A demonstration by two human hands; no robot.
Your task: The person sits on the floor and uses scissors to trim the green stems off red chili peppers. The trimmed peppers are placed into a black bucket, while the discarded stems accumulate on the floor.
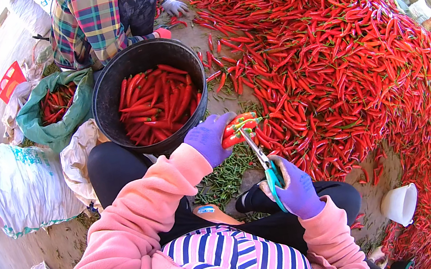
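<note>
My left hand (210, 138), in a purple glove, grips a bunch of several red chili peppers (232, 133), their stem ends pointing right. My right hand (292, 185), in a purple glove, holds scissors (262, 156) with teal handles; the blades reach up to the stem ends of the bunch. Just beyond my left hand stands a black bucket (111, 129) partly filled with red peppers (158, 101). Cut green stems (223, 176) lie on the ground below my hands, between my legs.
A large heap of red peppers (327, 58) spreads on the right. A co-worker in a plaid shirt (97, 17) sits beyond the bucket. At left are a green sack (33, 117) of peppers, a white sack (27, 180) and a red basket (11, 82); a white bucket (399, 205) lies at lower right.
</note>
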